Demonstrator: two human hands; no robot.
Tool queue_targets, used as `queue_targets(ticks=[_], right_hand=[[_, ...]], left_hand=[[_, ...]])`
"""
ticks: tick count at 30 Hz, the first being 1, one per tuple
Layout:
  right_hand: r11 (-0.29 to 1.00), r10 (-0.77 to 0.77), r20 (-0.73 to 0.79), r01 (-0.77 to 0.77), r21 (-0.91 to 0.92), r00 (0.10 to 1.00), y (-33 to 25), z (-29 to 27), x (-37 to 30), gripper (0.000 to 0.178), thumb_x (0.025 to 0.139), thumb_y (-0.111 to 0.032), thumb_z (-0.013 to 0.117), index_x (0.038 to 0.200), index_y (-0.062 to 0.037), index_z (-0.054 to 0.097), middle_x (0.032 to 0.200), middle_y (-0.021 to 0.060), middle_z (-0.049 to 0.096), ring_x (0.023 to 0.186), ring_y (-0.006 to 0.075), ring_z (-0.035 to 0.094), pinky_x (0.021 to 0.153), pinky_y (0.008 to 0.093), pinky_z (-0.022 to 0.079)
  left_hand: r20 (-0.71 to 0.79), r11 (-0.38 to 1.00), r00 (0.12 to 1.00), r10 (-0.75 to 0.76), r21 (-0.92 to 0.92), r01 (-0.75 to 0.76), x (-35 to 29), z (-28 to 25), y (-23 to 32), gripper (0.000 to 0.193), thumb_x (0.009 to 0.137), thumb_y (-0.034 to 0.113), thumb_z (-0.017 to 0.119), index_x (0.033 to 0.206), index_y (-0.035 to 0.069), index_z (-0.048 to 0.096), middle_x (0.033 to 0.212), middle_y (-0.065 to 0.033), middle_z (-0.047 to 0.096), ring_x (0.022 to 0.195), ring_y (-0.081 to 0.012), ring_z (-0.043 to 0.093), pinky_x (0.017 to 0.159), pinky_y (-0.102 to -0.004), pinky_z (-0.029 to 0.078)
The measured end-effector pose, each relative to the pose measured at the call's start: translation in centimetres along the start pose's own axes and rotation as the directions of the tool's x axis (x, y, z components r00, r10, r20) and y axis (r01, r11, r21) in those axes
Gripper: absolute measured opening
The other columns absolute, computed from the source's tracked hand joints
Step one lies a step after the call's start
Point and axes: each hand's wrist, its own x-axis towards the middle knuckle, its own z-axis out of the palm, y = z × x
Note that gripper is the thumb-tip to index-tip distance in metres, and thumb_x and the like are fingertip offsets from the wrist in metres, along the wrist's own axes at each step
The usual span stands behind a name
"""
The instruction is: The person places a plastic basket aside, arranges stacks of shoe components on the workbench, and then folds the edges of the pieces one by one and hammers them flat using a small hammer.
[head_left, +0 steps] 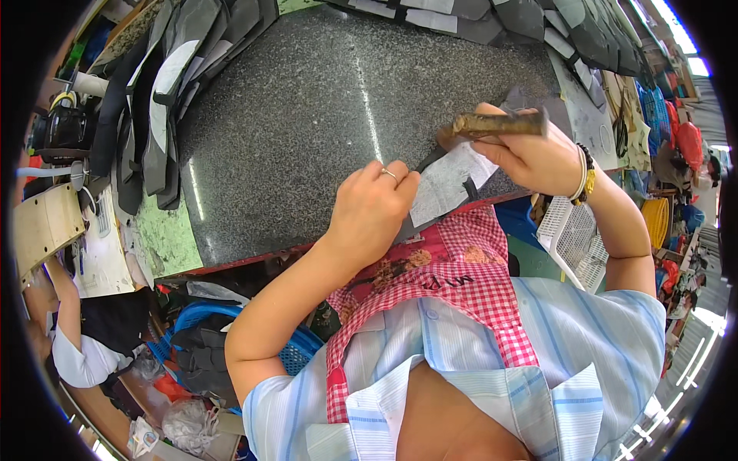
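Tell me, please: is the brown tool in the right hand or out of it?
In it: the fingers of the right hand curl around the brown tool.

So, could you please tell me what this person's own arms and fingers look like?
Short pale blue sleeves with darker blue stripes leave the forearms bare. The left fingers and right fingers are ungloved, with a slim ring on a left one. The right wrist carries a pale band and a dark bracelet beside something gold-coloured.
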Motion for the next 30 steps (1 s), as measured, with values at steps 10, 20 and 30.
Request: queue_targets(ticks=[10, 20, 30], right_hand=[[0.956, -0.292, 0.129, 0.291, 0.026, 0.948, 0.1, 3.0, 0.9, 0.030, 0.083, -0.009, 0.061, 0.114, -0.0062, 0.062, 0.080, 0.0152, 0.062, 0.064, 0.0342, 0.063, 0.056, 0.0437, 0.050], [0.964, -0.264, 0.122, 0.258, 0.064, 0.957, -4.0, 4.7, 1.3, 0.016, 0.088, -0.015, 0.060, 0.103, -0.0086, 0.057, 0.064, 0.0142, 0.059, 0.058, 0.0357, 0.062, 0.050, 0.0439, 0.048], [0.983, -0.181, 0.244, 0.170, 0.067, 0.953, -5.0, 5.0, 1.8, 0.021, 0.084, -0.011, 0.066, 0.097, -0.0031, 0.052, 0.072, 0.0152, 0.061, 0.066, 0.0377, 0.062, 0.053, 0.0440, 0.046]], left_hand=[[0.055, 0.994, 0.993, 0.104, -0.026, -0.102, -1.4, -2.4, -2.0, 0.018, 0.076, 0.007, 0.066, 0.093, 0.009, 0.072, 0.085, -0.0053, 0.063, 0.072, -0.0252, 0.063, 0.065, -0.0363, 0.051], [0.075, 0.999, 0.997, 0.036, -0.035, -0.033, -3.9, -4.2, -3.1, 0.015, 0.077, 0.010, 0.070, 0.091, 0.013, 0.073, 0.083, -0.0027, 0.063, 0.076, -0.0221, 0.063, 0.068, -0.0346, 0.048], [-0.230, 0.996, 0.969, -0.092, -0.003, 0.094, -6.7, -3.1, -2.7, 0.025, 0.068, 0.015, 0.081, 0.091, 0.010, 0.073, 0.087, -0.0021, 0.067, 0.081, -0.0233, 0.062, 0.075, -0.0369, 0.048]])
